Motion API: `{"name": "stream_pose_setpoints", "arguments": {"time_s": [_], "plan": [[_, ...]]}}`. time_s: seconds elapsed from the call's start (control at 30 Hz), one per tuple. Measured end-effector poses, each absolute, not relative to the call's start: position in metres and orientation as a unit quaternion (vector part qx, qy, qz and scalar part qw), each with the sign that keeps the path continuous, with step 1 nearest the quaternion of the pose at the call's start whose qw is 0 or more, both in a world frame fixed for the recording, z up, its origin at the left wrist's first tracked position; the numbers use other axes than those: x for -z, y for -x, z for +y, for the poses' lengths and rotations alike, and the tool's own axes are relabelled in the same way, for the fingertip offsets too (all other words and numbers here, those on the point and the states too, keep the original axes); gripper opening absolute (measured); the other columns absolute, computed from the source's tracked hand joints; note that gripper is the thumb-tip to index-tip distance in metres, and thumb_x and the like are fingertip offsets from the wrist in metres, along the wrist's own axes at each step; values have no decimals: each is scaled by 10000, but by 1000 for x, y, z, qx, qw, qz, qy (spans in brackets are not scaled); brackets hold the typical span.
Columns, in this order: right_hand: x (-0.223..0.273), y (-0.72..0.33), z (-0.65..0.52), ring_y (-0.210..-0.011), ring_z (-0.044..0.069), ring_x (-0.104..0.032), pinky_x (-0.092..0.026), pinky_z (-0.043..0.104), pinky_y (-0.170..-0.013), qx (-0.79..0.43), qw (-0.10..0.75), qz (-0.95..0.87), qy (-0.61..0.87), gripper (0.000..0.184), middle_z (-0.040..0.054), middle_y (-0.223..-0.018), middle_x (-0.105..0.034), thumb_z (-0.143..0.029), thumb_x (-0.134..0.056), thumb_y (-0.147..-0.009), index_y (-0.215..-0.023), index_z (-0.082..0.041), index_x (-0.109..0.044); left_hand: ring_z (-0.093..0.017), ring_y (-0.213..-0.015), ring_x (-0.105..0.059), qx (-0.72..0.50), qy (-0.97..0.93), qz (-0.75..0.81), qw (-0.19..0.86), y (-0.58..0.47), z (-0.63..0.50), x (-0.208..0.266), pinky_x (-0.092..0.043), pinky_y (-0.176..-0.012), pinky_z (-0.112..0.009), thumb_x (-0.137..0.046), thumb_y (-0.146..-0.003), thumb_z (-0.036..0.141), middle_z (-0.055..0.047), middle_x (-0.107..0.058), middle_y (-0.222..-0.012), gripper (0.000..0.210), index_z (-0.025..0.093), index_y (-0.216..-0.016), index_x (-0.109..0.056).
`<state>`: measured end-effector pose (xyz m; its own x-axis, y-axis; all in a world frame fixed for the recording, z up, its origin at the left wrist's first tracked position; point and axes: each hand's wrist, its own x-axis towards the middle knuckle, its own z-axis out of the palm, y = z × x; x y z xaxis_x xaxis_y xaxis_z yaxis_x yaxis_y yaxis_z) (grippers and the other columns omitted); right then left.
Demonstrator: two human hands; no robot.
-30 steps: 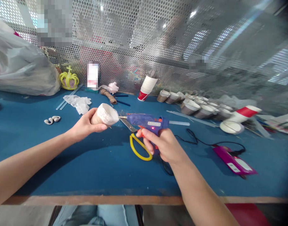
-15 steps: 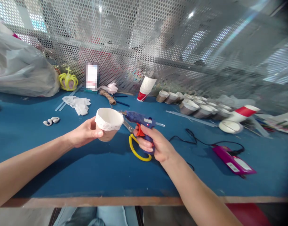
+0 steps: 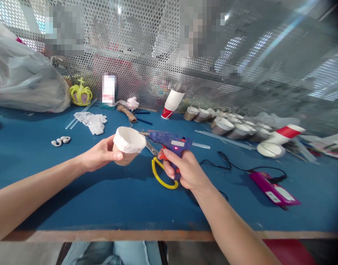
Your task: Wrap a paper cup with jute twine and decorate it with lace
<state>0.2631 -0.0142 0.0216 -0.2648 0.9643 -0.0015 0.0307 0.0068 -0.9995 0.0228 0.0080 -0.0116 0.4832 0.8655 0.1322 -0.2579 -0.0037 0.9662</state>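
Observation:
My left hand is closed around a paper cup, brown below with a white lace-like band at the rim, held slightly tilted above the table. In my right hand is a blue hot glue gun, its orange trigger under my fingers and a small red light glowing. The gun's metal nozzle points left, close to the cup's rim; whether it touches I cannot tell. A clear glue stick sticks out of its back. Beneath the gun lie yellow-handled scissors, partly hidden by my right hand.
A purple power strip with a black cord lies at the right. Several finished-looking small cups stand at the back right, beside a stack of paper cups. White lace, a twine roll and a plastic bag are left.
The glue gun's body has turned and come slightly nearer, with more of the glue stick showing at its back. The cup has shifted only a little right with the view.

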Motion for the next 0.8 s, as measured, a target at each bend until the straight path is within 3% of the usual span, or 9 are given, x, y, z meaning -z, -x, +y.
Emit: {"name": "stream_pose_setpoints", "arguments": {"time_s": [0.27, 0.43, 0.6, 0.8], "plan": [[-21, -268, -14, -318, 74, -420, -307, 202, -331, -462, 395, -652, 454, 303, -46, -390, -499, -445, -597, -781, -730, -148, -567, -287, -1047, -581, -428, -550, 268, 665, -24, 8, 12, -468, -844, -349, -816, -521, 408, -136, -625, -1158, 756, 162, -1186, -553], [-26, -270, -18, -356, 85, -455, -400, 217, -393, -387, 367, -686, 494, 277, -37, -412, -507, -396, -583, -803, -663, -159, -553, -247, -953, -601, -430, -554, 293, 649, -24, 9, 9, -470, -783, -320, -818, -510, 399, -116, -654, -1052, 680, 145, -1095, -581], [-31, -271, -19, -358, 81, -474, -419, 214, -419, -343, 311, -708, 533, 353, -14, -409, -520, -377, -570, -802, -526, -169, -497, -206, -881, -588, -424, -565, 321, 630, -22, 11, 9, -463, -733, -280, -818, -516, 354, -93, -641, -1005, 642, 135, -1066, -569], [-31, -275, -17, -354, 80, -473, -419, 207, -402, -366, 287, -709, 530, 329, -17, -411, -525, -393, -583, -789, -563, -166, -506, -179, -794, -565, -391, -583, 344, 623, -22, 13, 9, -458, -655, -268, -820, -512, 354, -70, -618, -940, 704, 122, -1107, -523]]}}
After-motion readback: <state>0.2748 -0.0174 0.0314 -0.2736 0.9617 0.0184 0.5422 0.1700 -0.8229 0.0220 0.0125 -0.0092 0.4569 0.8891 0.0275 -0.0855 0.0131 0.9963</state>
